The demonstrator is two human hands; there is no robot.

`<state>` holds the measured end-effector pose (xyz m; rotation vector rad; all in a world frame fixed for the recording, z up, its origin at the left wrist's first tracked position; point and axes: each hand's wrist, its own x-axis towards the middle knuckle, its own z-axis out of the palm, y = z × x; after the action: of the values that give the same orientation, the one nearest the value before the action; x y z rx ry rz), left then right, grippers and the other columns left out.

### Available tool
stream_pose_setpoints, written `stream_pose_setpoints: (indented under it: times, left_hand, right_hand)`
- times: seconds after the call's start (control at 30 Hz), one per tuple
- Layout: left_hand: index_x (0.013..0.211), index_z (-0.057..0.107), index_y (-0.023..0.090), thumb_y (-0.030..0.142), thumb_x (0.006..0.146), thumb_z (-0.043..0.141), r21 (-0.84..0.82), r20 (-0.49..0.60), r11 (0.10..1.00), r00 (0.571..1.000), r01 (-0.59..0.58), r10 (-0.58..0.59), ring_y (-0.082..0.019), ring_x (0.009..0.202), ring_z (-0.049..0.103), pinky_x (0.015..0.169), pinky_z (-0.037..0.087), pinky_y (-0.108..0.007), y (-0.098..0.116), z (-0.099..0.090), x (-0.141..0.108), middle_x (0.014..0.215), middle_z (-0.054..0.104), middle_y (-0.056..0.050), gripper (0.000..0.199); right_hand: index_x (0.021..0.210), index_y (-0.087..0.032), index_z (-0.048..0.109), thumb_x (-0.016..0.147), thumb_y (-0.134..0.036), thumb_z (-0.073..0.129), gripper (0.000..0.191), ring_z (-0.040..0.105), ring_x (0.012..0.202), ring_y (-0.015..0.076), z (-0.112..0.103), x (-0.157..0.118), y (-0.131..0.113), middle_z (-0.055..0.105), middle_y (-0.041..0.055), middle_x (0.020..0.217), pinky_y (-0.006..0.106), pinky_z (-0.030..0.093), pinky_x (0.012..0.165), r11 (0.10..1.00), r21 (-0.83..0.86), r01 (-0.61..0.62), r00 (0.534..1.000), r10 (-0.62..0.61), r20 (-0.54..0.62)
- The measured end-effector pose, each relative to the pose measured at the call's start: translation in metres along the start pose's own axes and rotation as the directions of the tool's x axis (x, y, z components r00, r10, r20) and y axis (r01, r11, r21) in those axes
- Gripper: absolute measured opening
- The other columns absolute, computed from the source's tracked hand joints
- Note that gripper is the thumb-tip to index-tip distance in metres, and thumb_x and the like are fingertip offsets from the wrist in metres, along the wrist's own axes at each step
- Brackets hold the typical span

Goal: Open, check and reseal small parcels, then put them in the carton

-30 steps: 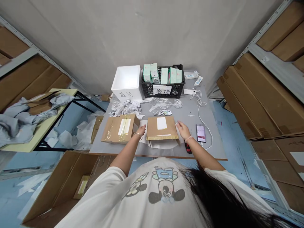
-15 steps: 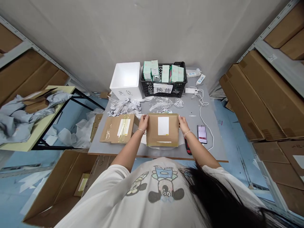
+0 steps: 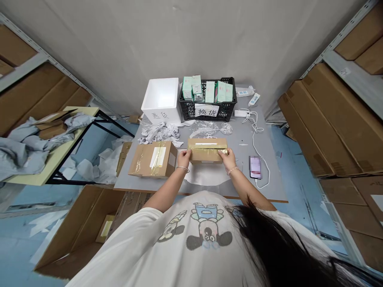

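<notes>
Rising onto its long edge, the cardboard box (image 3: 207,150) is sitting near the middle of the table (image 3: 242,175), long axis running crosswise; I'm seeing the left hand (image 3: 184,158) and right hand (image 3: 228,158) grasping its opposite ends, equally near.

two taped parcels (image 3: 207,150), one phone (image 3: 255,167) (screen blurred)
</notes>
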<state>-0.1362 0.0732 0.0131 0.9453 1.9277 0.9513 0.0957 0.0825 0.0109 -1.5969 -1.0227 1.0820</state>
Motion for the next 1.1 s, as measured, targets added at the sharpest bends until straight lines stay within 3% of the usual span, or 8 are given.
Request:
stream_pose_setpoints:
  times: [0.17, 0.43, 0.6, 0.7, 0.77, 0.83, 0.97, 1.1]
  left_hand:
    - [0.071, 0.052, 0.021, 0.056, 0.074, 0.064, 0.052, -0.117, 0.998, 0.993, 0.041, -0.034, -0.017, 0.067, 0.061, 0.055, 0.046, -0.024, 0.009, -0.006, 0.004, 0.065, 0.061, 0.000, 0.037]
    - [0.056, 0.043, 0.022, 0.039, 0.072, 0.063, 0.094, -0.070, 0.989, 0.992, 0.116, -0.109, -0.016, 0.066, 0.058, 0.053, 0.044, -0.023, 0.012, -0.012, -0.005, 0.058, 0.052, 0.002, 0.031]
    - [0.073, 0.062, 0.018, 0.020, 0.068, 0.063, 0.029, 0.136, 0.999, 0.990, 0.024, -0.028, -0.019, 0.077, 0.064, 0.059, 0.049, -0.024, 0.013, -0.021, -0.004, 0.074, 0.065, -0.002, 0.005]
    - [0.114, 0.065, 0.017, 0.012, 0.060, 0.071, -0.006, 0.310, 0.995, 0.946, -0.099, 0.096, -0.022, 0.094, 0.065, 0.070, 0.053, -0.027, 0.017, -0.037, -0.003, 0.111, 0.068, -0.008, 0.054]
    - [0.141, 0.047, 0.019, 0.010, 0.054, 0.078, 0.081, 0.400, 0.986, 0.911, -0.146, 0.102, -0.024, 0.098, 0.065, 0.075, 0.053, -0.029, 0.021, -0.047, -0.006, 0.121, 0.064, -0.012, 0.093]
    - [0.153, 0.024, 0.018, 0.014, 0.051, 0.084, 0.212, 0.444, 0.957, 0.892, -0.200, 0.088, -0.027, 0.098, 0.065, 0.080, 0.052, -0.032, 0.025, -0.052, -0.014, 0.119, 0.065, -0.015, 0.118]
    - [0.154, 0.009, 0.010, 0.041, 0.057, 0.087, 0.433, 0.305, 0.858, 0.940, -0.277, 0.150, -0.036, 0.110, 0.062, 0.089, 0.047, -0.039, 0.030, -0.038, -0.033, 0.124, 0.060, -0.025, 0.128]
    - [0.146, 0.029, 0.002, 0.052, 0.060, 0.083, 0.620, 0.121, 0.764, 0.984, -0.180, 0.133, -0.043, 0.116, 0.057, 0.092, 0.045, -0.042, 0.027, -0.012, -0.044, 0.131, 0.048, -0.036, 0.113]
  right_hand:
    - [0.072, -0.019, 0.055, 0.061, -0.059, 0.072, 0.044, 0.054, 0.066, 0.0135, 0.006, -0.002, -0.002, 0.063, -0.0001, 0.073, 0.022, 0.042, 0.058, 0.996, 0.081, -0.044, 0.998, 0.047, -0.037]
    - [0.053, -0.023, 0.032, 0.070, -0.045, 0.062, 0.041, 0.035, 0.054, 0.0101, 0.003, -0.010, 0.005, 0.032, -0.0075, 0.050, 0.022, 0.029, 0.051, 1.000, 0.003, -0.023, 0.998, 0.023, -0.060]
    - [0.067, -0.018, 0.058, 0.069, -0.035, 0.056, 0.017, 0.051, 0.066, 0.0137, -0.010, -0.013, 0.003, 0.057, -0.0023, 0.066, 0.024, 0.039, 0.061, 1.000, -0.006, -0.011, 0.996, 0.011, 0.083]
    - [0.117, -0.018, 0.061, 0.063, -0.026, 0.061, 0.055, 0.061, 0.081, 0.0170, -0.026, -0.011, -0.004, 0.066, 0.0039, 0.100, 0.027, 0.047, 0.071, 1.000, 0.000, -0.026, 0.962, 0.025, 0.272]
    - [0.141, -0.020, 0.042, 0.060, -0.023, 0.068, 0.085, 0.065, 0.088, 0.0188, -0.035, -0.011, -0.009, 0.064, 0.0076, 0.114, 0.030, 0.050, 0.077, 0.996, -0.075, -0.039, 0.918, 0.065, 0.391]
    - [0.148, -0.019, 0.030, 0.060, -0.026, 0.074, 0.099, 0.065, 0.096, 0.0218, -0.038, -0.014, -0.014, 0.062, 0.0112, 0.119, 0.034, 0.050, 0.085, 0.969, -0.246, -0.012, 0.914, 0.110, 0.389]
    - [0.137, -0.006, 0.040, 0.064, -0.047, 0.079, 0.092, 0.061, 0.110, 0.0324, -0.019, -0.031, -0.024, 0.058, 0.0239, 0.123, 0.041, 0.048, 0.094, 0.771, -0.636, 0.044, 0.975, 0.106, 0.196]
    - [0.129, 0.002, 0.043, 0.068, -0.049, 0.076, 0.086, 0.061, 0.108, 0.0383, 0.006, -0.051, -0.032, 0.055, 0.0317, 0.121, 0.045, 0.048, 0.091, 0.574, -0.817, 0.048, 0.984, 0.114, 0.138]
